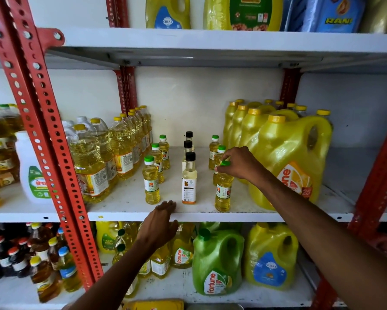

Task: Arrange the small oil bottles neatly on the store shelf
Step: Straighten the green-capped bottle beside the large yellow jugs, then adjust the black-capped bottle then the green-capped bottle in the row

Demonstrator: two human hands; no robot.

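Observation:
Small oil bottles stand in three rows on the white middle shelf [125, 198]. The left row holds three yellow, green-capped bottles, the front one [151, 182] near the shelf edge. The middle row is three clear, black-capped bottles, the nearest [189, 180] with an orange-and-white label. On the right, my right hand [239, 164] grips the green cap of the front yellow bottle [223, 193], with two more green-capped bottles behind it. My left hand [161, 222] rests flat on the shelf's front edge, fingers apart, holding nothing.
Large yellow oil jugs [288, 157] crowd the right side of the shelf. Medium yellow-capped oil bottles [92, 159] line the left. A red perforated upright [45, 130] crosses at left. Green and yellow jugs [217, 262] fill the shelf below; more jugs stand above.

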